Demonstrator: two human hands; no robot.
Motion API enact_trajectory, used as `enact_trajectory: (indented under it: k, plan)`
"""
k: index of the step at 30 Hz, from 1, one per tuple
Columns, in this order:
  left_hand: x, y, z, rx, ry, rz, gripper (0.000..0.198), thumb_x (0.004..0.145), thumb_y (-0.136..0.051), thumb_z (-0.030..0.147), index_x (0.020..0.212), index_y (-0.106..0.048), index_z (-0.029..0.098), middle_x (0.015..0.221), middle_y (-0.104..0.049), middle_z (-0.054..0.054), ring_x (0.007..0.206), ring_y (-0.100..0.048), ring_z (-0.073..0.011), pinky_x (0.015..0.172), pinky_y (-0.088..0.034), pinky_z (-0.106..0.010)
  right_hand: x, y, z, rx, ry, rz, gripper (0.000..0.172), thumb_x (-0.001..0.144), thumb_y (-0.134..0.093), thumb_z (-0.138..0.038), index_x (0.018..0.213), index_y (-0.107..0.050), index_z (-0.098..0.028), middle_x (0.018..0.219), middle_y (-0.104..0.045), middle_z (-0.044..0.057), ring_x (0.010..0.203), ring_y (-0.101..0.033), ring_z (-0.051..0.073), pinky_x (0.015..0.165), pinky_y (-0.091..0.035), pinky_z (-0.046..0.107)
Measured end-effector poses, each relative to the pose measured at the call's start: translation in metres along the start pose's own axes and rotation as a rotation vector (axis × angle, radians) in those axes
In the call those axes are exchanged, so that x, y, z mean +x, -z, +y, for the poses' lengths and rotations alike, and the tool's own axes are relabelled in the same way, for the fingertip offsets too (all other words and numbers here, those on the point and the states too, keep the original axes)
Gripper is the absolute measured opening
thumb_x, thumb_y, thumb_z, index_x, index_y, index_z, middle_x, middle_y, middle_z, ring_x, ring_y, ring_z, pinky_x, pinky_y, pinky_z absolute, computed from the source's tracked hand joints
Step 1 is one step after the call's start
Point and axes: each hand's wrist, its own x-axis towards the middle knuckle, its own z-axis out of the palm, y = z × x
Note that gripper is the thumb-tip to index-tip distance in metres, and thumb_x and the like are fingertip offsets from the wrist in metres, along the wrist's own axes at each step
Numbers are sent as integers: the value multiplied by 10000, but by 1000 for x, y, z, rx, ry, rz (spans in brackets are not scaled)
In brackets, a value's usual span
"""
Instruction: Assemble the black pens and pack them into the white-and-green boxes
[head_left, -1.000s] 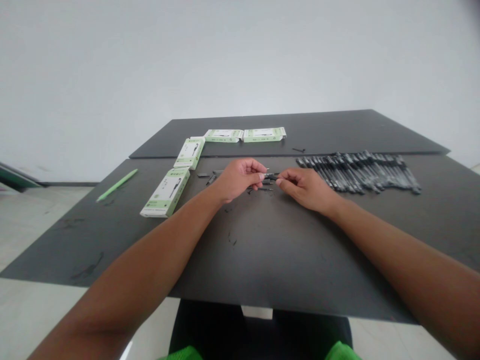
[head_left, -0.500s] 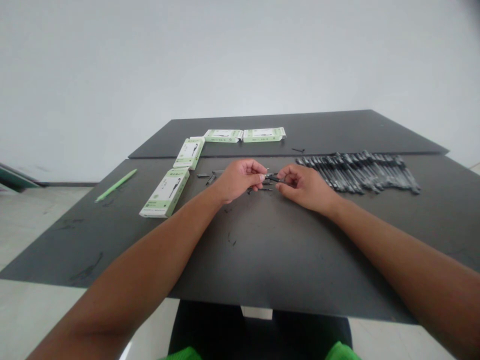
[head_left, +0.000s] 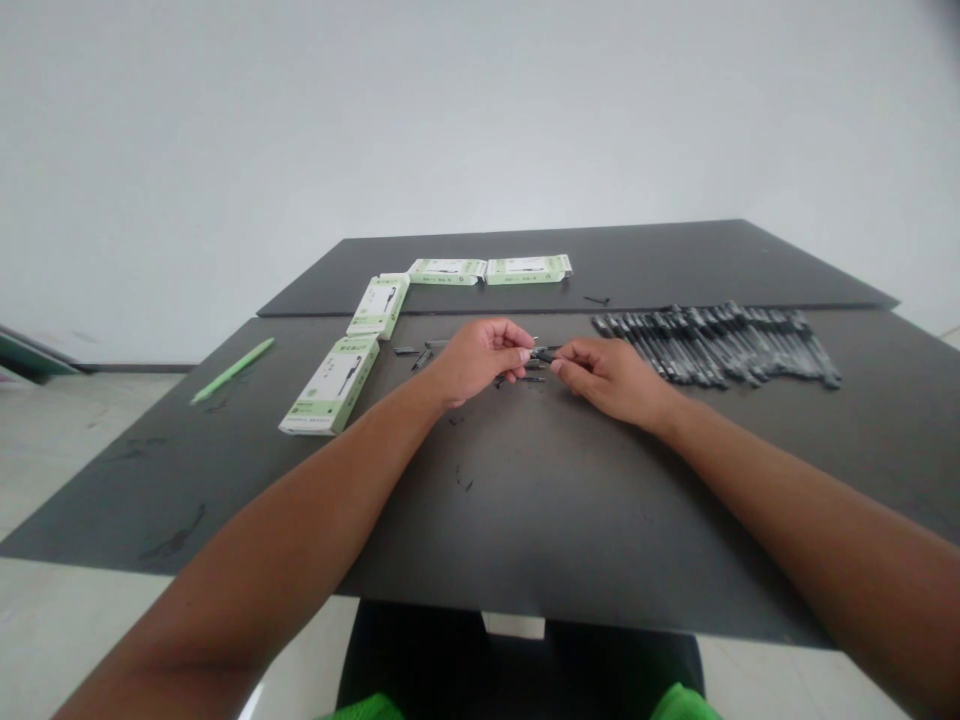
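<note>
Between my hands, a little above the dark table, is a black-and-clear pen (head_left: 541, 354). My left hand (head_left: 487, 358) pinches its left end between thumb and fingers. From the other side, my right hand (head_left: 604, 372) grips the right end, with the fingers closed round it and hiding most of that part. Beneath and beside the hands lie several loose pen parts (head_left: 534, 379), partly covered by my left hand. To the right of my right hand, a row of black-and-clear pens (head_left: 720, 345) lies side by side.
Green-and-white boxes (head_left: 330, 388) form a bent line at the left and back, another box (head_left: 528, 269) among them. A green pen (head_left: 232, 371) lies at the left. A small black piece (head_left: 597, 300) rests near the table's seam (head_left: 300, 315). Behind stands a pale wall.
My right hand has turned slightly, its fingers curling further over the pen's right end. My left hand stays in nearly the same place.
</note>
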Motion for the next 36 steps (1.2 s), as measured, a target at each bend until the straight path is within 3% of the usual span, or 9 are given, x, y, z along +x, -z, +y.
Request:
enact_trajectory:
  k: [7, 12, 16, 24, 29, 36]
  plan:
    - [0, 0, -1, 4, 2, -5, 144, 912, -818, 110, 1022, -726, 118, 754, -744, -10, 637, -696, -105, 640, -584, -245, 0, 0, -2, 16, -21, -8, 334, 1037, -616, -467, 827, -694, -219, 674, -623, -4, 625, -515, 163, 630, -381, 326]
    - [1, -1, -2, -2, 5, -8, 128, 912, -790, 89, 1019, -724, 114, 746, -739, -6, 629, -693, -103, 632, -582, -240, 0, -4, 5, 54, -46, 38, 266, 916, -768, -450, 1027, -712, -215, 659, -605, -37, 586, -506, 159, 576, -366, 313]
    - [1, 0, -3, -7, 0, -14, 125, 912, -787, 93, 1018, -725, 114, 748, -741, -9, 626, -694, -105, 632, -584, -244, 1, -8, 12, 63, -45, 76, 229, 884, -786, -395, 992, -669, -231, 683, -613, -34, 598, -530, 156, 584, -393, 307]
    - [1, -2, -3, -2, 9, -13, 125, 920, -792, 91, 1022, -725, 117, 734, -740, -4, 622, -687, -99, 633, -580, -238, 0, -3, 7, 37, -37, 48, 188, 941, -739, -406, 946, -692, -224, 705, -654, -10, 614, -556, 163, 597, -399, 312]
    - [1, -1, -3, -3, 7, -12, 137, 915, -809, 102, 1020, -723, 117, 751, -741, -7, 631, -692, -103, 638, -586, -246, 1, 1, 0, -19, 24, -5, 342, 1062, -595, -427, 817, -706, -216, 699, -660, 6, 648, -563, 168, 656, -402, 323]
    - [1, -1, -3, -4, -4, -18, 147, 908, -825, 124, 1020, -729, 118, 740, -740, -9, 630, -691, -103, 634, -583, -240, 1, 1, 0, -12, 16, -7, 358, 1066, -585, -418, 786, -681, -217, 657, -623, -9, 628, -541, 162, 657, -399, 321]
